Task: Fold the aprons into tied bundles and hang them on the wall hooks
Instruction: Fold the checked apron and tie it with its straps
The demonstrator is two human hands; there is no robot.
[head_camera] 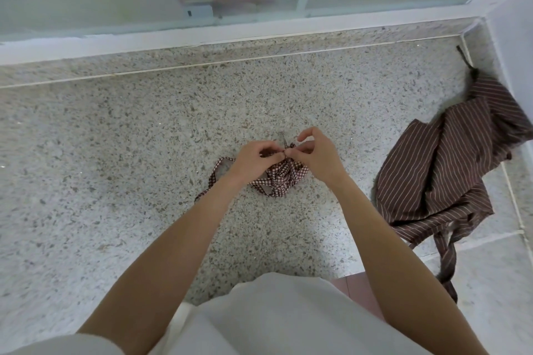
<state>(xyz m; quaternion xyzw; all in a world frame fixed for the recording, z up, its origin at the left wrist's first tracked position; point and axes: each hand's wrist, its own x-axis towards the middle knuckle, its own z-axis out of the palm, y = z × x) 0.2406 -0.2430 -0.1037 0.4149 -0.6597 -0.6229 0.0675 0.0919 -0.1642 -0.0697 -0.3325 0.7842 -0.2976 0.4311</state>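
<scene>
The left hand (253, 160) and the right hand (314, 153) meet fingertip to fingertip, each pinching a thin strap end of the checked apron (281, 179) at what looks like a knot being drawn tight. The apron lies bunched into a small bundle directly beneath both hands on the speckled counter (115, 138), with one loose strap (215, 173) looping out past the left wrist.

The cloth appears light, thin and limp. It would likely slump out of shape unless the tie cinches it, so the straps close to the knot seem the best place to grip, and later the tied loop for hanging.

Well off to the right of the right hand, a striped apron (450, 170) lies crumpled and unfolded against the wall corner, its ties trailing over the counter edge. No hooks are in view.
</scene>
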